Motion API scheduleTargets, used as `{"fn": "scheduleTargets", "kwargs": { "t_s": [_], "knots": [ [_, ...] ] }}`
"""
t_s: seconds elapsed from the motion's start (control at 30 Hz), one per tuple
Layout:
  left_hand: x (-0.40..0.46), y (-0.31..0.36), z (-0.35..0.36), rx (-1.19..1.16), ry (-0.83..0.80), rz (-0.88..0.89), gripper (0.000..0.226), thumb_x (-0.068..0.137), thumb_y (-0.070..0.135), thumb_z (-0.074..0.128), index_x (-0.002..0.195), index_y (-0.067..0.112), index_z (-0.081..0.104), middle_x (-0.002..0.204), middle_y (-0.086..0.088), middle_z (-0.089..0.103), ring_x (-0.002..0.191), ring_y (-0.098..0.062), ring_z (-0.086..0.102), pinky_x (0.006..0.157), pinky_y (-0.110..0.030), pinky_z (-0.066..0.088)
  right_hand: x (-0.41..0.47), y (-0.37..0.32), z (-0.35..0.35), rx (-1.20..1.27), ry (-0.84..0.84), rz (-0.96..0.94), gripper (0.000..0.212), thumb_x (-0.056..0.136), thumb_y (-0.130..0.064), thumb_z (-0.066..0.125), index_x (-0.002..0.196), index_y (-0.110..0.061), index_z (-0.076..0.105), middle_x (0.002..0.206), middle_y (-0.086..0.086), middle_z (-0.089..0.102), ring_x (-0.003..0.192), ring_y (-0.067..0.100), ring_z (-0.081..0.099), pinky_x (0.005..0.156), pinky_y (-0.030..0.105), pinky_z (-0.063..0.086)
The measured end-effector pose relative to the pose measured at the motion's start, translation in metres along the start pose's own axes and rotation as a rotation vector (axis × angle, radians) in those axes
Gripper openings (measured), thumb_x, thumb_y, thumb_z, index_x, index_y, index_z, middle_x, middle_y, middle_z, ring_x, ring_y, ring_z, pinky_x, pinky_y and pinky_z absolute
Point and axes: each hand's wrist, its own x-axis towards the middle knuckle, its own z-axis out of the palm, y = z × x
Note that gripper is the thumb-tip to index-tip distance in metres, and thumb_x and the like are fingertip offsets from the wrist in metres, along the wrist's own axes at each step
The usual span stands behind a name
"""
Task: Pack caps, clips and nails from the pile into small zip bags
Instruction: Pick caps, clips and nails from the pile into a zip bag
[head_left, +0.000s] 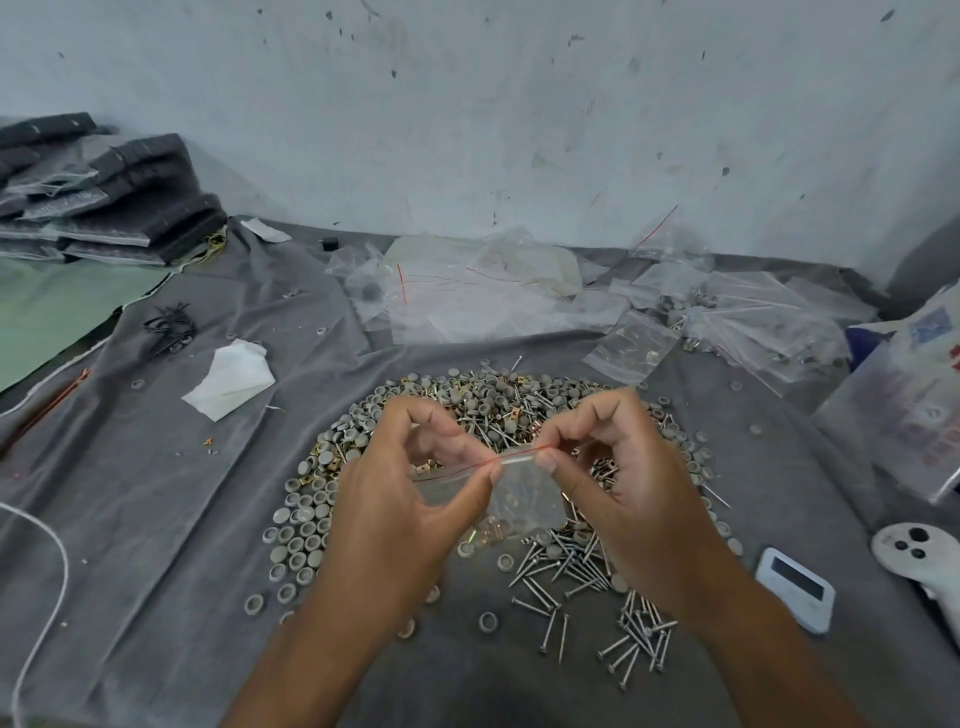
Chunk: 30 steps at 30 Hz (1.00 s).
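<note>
- The left hand (410, 499) pinches the red-lined top edge of a small clear zip bag (519, 499) between thumb and fingers.
- The right hand (628, 483) pinches the same edge just beside it.
- The bag, with small parts inside, hangs above the pile (467, 410) of grey caps, brass clips and nails (566, 571) on the grey cloth (156, 519).
- Empty zip bags (467, 291) lie near the wall.

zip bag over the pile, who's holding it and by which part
Both hands hold the small zip bag by its red-lined top edge: left hand and right hand pinch the zip strip.
</note>
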Motion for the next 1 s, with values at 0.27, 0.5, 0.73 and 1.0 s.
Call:
{"fn": "scheduleTargets", "kwargs": {
  "t_s": [0.27, 0.5, 0.73, 1.0],
  "knots": [
    [0.0001, 0.0011, 0.0010, -0.008, -0.008, 0.017, 0.040, 0.081, 0.031, 0.078, 0.089, 0.031, 0.038, 0.087, 0.017, 0.072, 0.088, -0.006, 0.069, 0.073, -0.018, 0.049, -0.0022, 0.0033, -0.0006, 0.009, -0.022, 0.028, 0.022, 0.093, -0.035, 0.064, 0.107, -0.035, 0.047, 0.101, -0.011, 0.066, 0.095, 0.017, 0.066, 0.076, 0.035, 0.051],
    [0.0006, 0.0006, 0.0020, -0.065, -0.040, -0.007, 0.040, 0.079, 0.044, 0.077, 0.098, 0.033, 0.045, 0.089, 0.017, 0.074, 0.089, -0.009, 0.070, 0.080, -0.026, 0.051, -0.0037, 0.0003, 0.0028, -0.002, -0.005, 0.055, 0.034, 0.090, -0.042, 0.066, 0.117, -0.036, 0.047, 0.101, -0.018, 0.068, 0.098, 0.008, 0.066, 0.081, 0.019, 0.048],
    [-0.0025, -0.0046, 0.0018, -0.071, -0.034, -0.056, 0.037, 0.077, 0.043, 0.075, 0.100, 0.036, 0.047, 0.087, 0.013, 0.074, 0.087, -0.013, 0.070, 0.076, -0.050, 0.055, -0.0060, 0.0014, 0.0021, 0.021, -0.025, 0.096, 0.026, 0.091, -0.039, 0.062, 0.111, -0.039, 0.046, 0.101, -0.017, 0.067, 0.098, 0.009, 0.065, 0.076, 0.039, 0.055],
    [-0.0003, -0.0055, 0.0056, -0.059, -0.066, -0.039, 0.036, 0.081, 0.042, 0.077, 0.094, 0.034, 0.045, 0.088, 0.016, 0.073, 0.089, -0.006, 0.070, 0.075, -0.030, 0.054, -0.0070, 0.0062, 0.0049, 0.067, -0.033, 0.127, 0.040, 0.090, -0.034, 0.070, 0.121, -0.041, 0.045, 0.105, -0.014, 0.070, 0.103, 0.012, 0.067, 0.086, 0.021, 0.049]
  ]
}}
